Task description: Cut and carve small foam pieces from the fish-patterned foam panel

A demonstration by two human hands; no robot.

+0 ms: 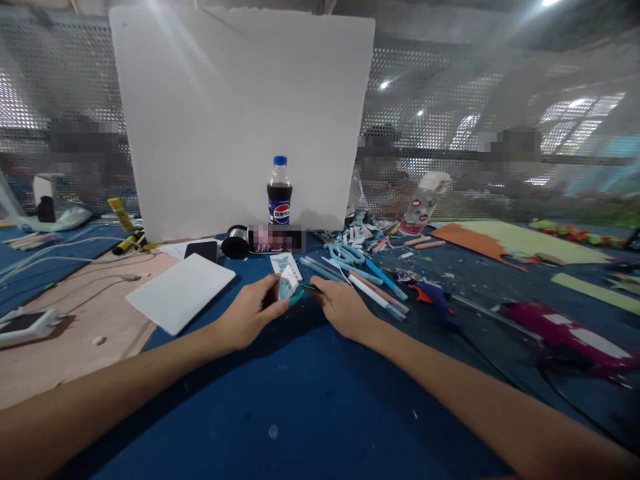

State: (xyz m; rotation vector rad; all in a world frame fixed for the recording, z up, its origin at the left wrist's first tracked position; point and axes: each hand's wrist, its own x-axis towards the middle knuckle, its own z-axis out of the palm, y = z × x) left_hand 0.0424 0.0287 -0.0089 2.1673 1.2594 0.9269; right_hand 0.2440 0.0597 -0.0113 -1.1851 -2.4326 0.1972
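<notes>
My left hand (253, 308) is closed on a small white and light-blue piece of card (287, 285), held up between thumb and fingers. A bit of teal (296, 297) shows at the card's lower edge; I cannot make out what it belongs to. Close by on the right, my right hand (345, 305) pinches a thin dark tool (311, 287) whose tip points at the card. Its kind is too small to tell. Just behind the left fingers, a white and blue printed card (286, 264) lies on the blue table (300, 400).
Behind stands a cola bottle (280, 193) before a white board (240, 120). Blue and white sticks (375, 287) and paper scraps (363, 233) lie right of my hands, then a glue gun (440, 303) with a cord. A white pad (181, 293) lies left.
</notes>
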